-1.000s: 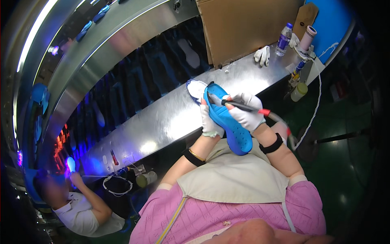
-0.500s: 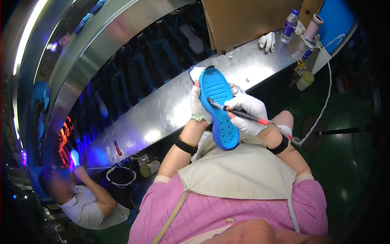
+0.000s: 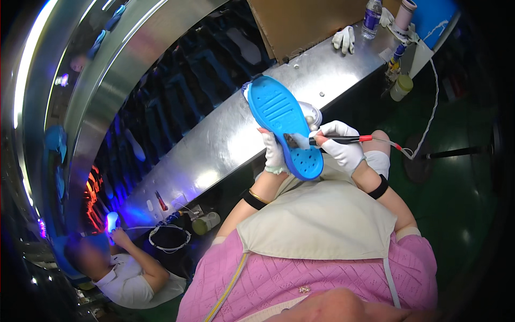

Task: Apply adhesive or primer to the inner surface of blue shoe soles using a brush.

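Above the steel bench [image 3: 236, 134]: left hand [image 3: 274, 153], white-gloved, gripping blue shoe sole [image 3: 284, 121] by its edge, sole tilted; right hand [image 3: 343, 147] just beside, pinching brush [image 3: 322, 140], bristles touching sole's lower half

At the far right end of the metal table [image 3: 343, 70] stands a clear plastic bottle [image 3: 371, 19] with a blue label wrapped round its middle. Just right of it is a pinkish roll [image 3: 403, 12], upright, wound like tape or paper. Behind the bottle a large brown cardboard sheet [image 3: 308, 21] leans up, plain-faced. A small jar [image 3: 400, 87] with a yellowish lid hangs off the table's right edge, and a similar pale green jar [image 3: 205, 222] lies low at the near left. No screens or signs show.
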Tool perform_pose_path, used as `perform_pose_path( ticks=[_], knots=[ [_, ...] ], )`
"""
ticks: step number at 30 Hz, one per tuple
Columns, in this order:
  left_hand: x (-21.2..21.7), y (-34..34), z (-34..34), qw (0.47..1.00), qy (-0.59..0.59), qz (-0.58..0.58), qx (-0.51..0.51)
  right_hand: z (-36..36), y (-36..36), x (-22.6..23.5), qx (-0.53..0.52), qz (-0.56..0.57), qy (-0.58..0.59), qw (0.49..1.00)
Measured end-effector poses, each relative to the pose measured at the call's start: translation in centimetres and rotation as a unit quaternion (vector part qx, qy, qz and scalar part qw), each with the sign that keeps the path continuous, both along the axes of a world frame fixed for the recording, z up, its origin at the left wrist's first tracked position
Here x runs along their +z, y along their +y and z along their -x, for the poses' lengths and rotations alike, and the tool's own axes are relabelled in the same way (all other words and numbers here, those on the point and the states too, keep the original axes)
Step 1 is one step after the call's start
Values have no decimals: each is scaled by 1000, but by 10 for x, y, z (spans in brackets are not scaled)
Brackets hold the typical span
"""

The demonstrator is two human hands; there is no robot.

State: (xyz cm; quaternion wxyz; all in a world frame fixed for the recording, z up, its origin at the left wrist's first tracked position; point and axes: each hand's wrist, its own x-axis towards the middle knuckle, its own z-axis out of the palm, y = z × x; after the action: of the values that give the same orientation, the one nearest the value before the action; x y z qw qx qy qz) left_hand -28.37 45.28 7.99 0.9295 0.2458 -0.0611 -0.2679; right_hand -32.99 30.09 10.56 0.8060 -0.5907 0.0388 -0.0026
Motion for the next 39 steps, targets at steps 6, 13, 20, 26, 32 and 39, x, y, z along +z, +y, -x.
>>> perform_pose_path(
  ticks=[6,13,20,26,32,39],
  knots=[
    [1,-9,-30,991,-82,98,43,2,10,20,33,147,-153,977],
    [7,-11,-43,978,-32,201,51,-7,7,26,-32,232,-264,935],
    [7,-4,-57,975,-80,208,-11,-7,-1,26,50,-48,-39,997],
    [20,20,-66,990,-119,29,-71,-20,-13,29,176,178,-135,959],
    [26,28,-81,959,-193,-94,-185,-31,-26,36,304,148,-97,936],
    [41,22,-83,927,-148,-281,-197,-32,-9,24,229,277,-209,910]
  ],
)
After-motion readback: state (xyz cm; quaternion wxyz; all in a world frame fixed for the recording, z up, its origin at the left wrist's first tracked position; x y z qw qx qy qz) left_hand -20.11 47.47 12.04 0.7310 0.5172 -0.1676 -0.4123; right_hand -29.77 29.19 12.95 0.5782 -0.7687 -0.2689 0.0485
